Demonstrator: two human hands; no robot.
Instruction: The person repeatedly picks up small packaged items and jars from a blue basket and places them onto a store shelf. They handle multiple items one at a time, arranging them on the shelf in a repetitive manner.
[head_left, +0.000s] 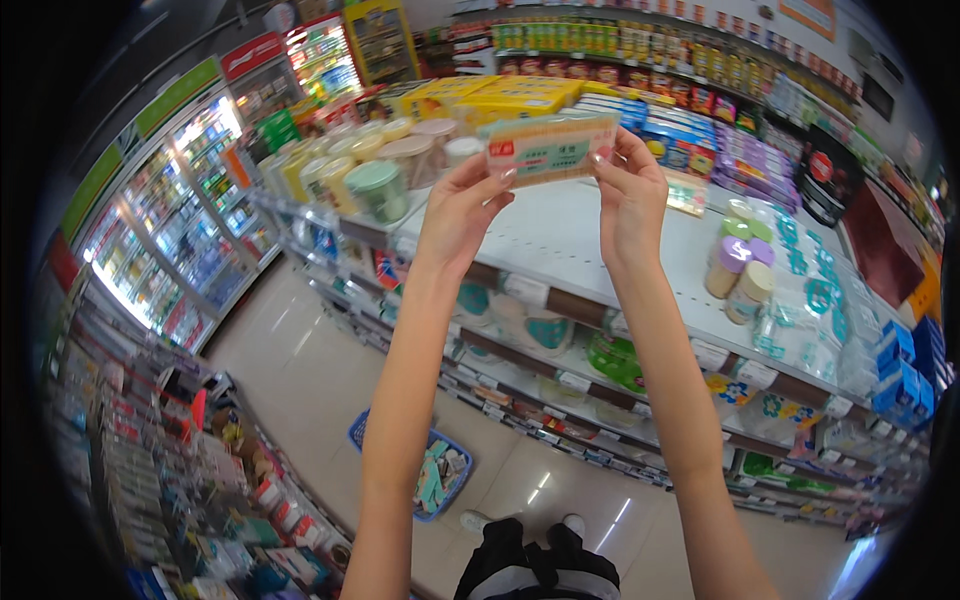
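Both my hands hold up a flat, clear plastic pack of what look like toothpicks or thin wooden sticks (551, 150), above the white top shelf (540, 225). My left hand (469, 202) pinches its left end, and my right hand (630, 187) pinches its right end. A similar flat pack (684, 193) lies on the shelf just right of my right hand. Left of my left hand stand round lidded containers, among them a green one (377, 191). Small jars with purple and cream lids (735, 255) stand on the shelf to the right.
A blue plastic basket (469, 469) with packaged goods stands on the floor near my feet. Yellow boxes (517, 97) and purple packs (754, 161) sit at the back of the shelf. Glass-door coolers (180, 210) line the left; another goods rack (195, 480) is at lower left.
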